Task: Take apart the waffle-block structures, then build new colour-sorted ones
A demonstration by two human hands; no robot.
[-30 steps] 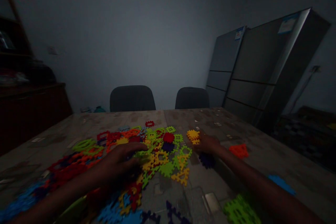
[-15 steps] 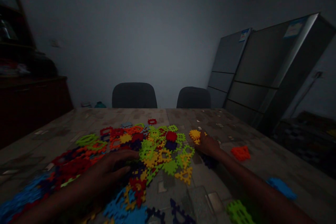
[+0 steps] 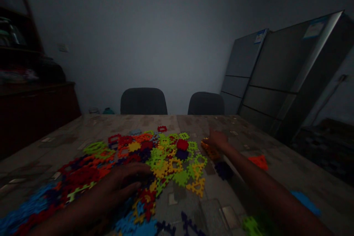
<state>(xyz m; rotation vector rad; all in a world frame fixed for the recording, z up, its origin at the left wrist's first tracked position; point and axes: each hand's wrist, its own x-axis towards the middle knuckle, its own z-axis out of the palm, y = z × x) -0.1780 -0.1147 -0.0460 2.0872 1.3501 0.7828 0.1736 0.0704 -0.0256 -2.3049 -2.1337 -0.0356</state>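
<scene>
My left hand (image 3: 124, 180) rests low over the left part of a heap of notched plastic building pieces. Its thumb is apart from the outstretched fingers, and nothing shows between them. Nearest its fingertips are lime green pieces (image 3: 156, 160) and yellow pieces (image 3: 162, 171). To the right of the heap, my right hand (image 3: 218, 140) hovers over a small stack of yellow pieces (image 3: 211, 152), partly in its shadow. One finger points up and the hand looks open; its other fingers are partly hidden. A dark blue stack (image 3: 224, 170) lies just below the right wrist.
Orange pieces (image 3: 259, 162), a blue stack (image 3: 305, 202) and a lime stack (image 3: 251, 225) lie around my right forearm. Red pieces (image 3: 83, 177) and light blue pieces (image 3: 34, 202) spread at left. Two chairs (image 3: 143, 101) stand beyond the patterned table (image 3: 110, 121).
My right hand has lifted off the yellow stack, which now lies beneath it, and one finger has extended upward. The left hand stays over the heap. The view has shifted slightly.
</scene>
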